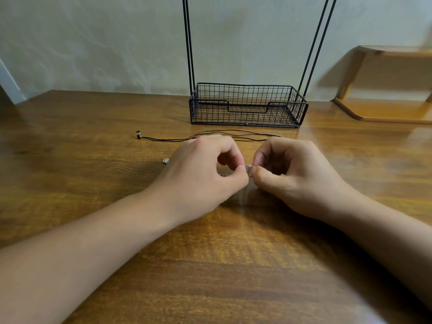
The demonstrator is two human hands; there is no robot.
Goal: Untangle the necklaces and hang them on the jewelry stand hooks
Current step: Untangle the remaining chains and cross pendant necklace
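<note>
Both of my hands meet over the middle of the wooden table. My left hand and my right hand each pinch a thin silver chain necklace between thumb and forefinger, fingertips almost touching. A short piece of that chain shows under my left palm. A black cord necklace lies stretched on the table just beyond my knuckles, with a small metal pendant at its left end. The black wire jewelry stand stands behind it; its hooks are out of frame.
A small silver charm lies loose on the table left of my left hand. The stand's basket base has two pairs of thin uprights rising out of view. A wooden shelf riser sits at the far right by the wall.
</note>
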